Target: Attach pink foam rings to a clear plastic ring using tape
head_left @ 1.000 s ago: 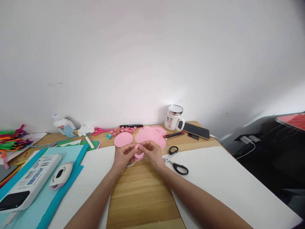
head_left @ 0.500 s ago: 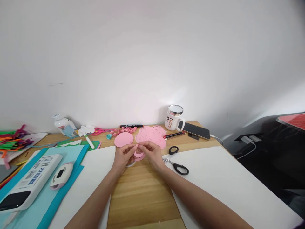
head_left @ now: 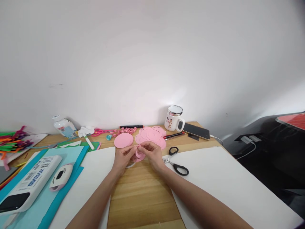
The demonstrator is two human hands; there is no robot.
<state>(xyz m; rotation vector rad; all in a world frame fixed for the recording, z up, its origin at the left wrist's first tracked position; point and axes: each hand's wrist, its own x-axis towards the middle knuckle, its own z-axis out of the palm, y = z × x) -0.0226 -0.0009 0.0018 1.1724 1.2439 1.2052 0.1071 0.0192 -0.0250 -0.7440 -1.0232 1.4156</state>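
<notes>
My left hand [head_left: 123, 158] and my right hand [head_left: 153, 155] meet fingertip to fingertip above the wooden table. Both pinch a curled pink paper strip [head_left: 138, 154] between thumbs and forefingers; its upper end is mostly hidden by the fingers. Just beyond them lie a stack of pink paper circles [head_left: 124, 140] and a looser heap of pink paper circles [head_left: 149, 135]. A row of small rolled pink paper pieces [head_left: 128, 130] sits behind the stack. To the right of my right hand, black-handled scissors [head_left: 175, 161] lie with handles spread, partly on white paper.
White sheets [head_left: 214, 175] flank the bare wood [head_left: 140, 197]. A white mug [head_left: 175, 119] and a phone [head_left: 195, 130] stand and lie at the back right. On the left are a white device [head_left: 30, 183], a correction-tape-like dispenser [head_left: 61, 176], a bottle [head_left: 64, 126] and pipe cleaners [head_left: 14, 140].
My fingertips have shifted slightly, still pinching the pink strip, and its hanging curl sits a little differently. Everything else on the table stays in place.
</notes>
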